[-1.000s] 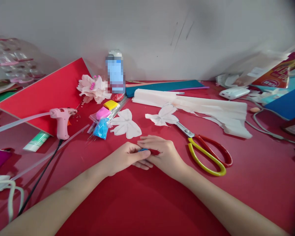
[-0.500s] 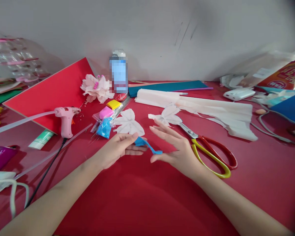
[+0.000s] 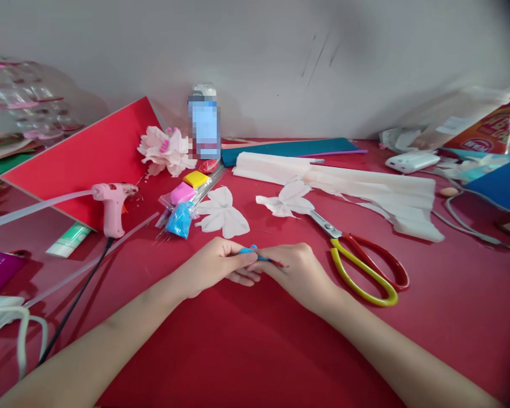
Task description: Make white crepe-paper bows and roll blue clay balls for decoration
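left of the scissors (image 3: 365, 266), left hand (image 3: 215, 266) and right hand (image 3: 297, 271) pinch one thin blue strip (image 3: 251, 250), which a hard tug could tear.

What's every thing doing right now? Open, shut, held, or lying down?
left hand: pinching the blue strip
right hand: fingers closed on the strip's other end
blue strip: held between both hands
scissors: shut, lying flat
glue gun: standing upright
crepe paper: partly unfolded, lying flat
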Tool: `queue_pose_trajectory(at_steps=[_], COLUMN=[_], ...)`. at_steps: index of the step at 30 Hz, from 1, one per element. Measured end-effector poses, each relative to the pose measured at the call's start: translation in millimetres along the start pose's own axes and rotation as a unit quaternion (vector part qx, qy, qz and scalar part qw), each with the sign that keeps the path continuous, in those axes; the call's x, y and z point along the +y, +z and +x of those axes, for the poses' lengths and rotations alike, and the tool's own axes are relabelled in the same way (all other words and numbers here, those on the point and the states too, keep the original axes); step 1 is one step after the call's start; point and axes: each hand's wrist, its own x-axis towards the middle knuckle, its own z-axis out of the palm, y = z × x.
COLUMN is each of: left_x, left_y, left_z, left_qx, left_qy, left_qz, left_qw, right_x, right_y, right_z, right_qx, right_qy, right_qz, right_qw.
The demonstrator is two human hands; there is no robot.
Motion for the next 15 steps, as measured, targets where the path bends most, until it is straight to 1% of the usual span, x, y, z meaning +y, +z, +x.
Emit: queue_pose_trajectory(at_steps=[1,3,5,7,9,10,12,15], left_x=[-0.4,-1.5,-2.5,-3.4,-4.1,-4.4,-4.5,-3.5], left_y=[-2.9,-6.7,-6.5,-2.3,3.9,6.8,10.9,11.1], left_z=[-0.6,-1.9,-2.8,-2.9,-2.3,-1.8,-0.8,0.6], left_qx=[0.012,0.037,0.040,0.008,-0.038,-0.051,-0.062,-0.048], left_qy=[-0.004,-0.008,0.000,0.009,0.005,-0.001,-0.012,-0.010], left_qz=[-0.005,-0.022,-0.053,-0.082,-0.069,-0.054,-0.026,-0.024], left_qw=[1.000,0.999,0.998,0.997,0.997,0.997,0.998,0.999], right_x=[1.6,4.4,5.3,4.1,2.4,1.7,0.6,-1.1], right_y=[-2.2,-5.6,-6.2,-3.4,1.3,3.8,7.4,8.0], right_z=[-0.3,-0.5,0.1,1.2,2.2,2.6,3.0,2.6], right_qx=[0.012,0.062,0.092,0.078,0.048,0.040,0.028,0.012], right_qy=[0.005,0.014,0.000,-0.032,-0.063,-0.076,-0.093,-0.073], right_qz=[-0.002,-0.004,-0.013,-0.034,-0.048,-0.051,-0.052,-0.064], right_qw=[1.000,0.998,0.996,0.996,0.996,0.995,0.994,0.995])
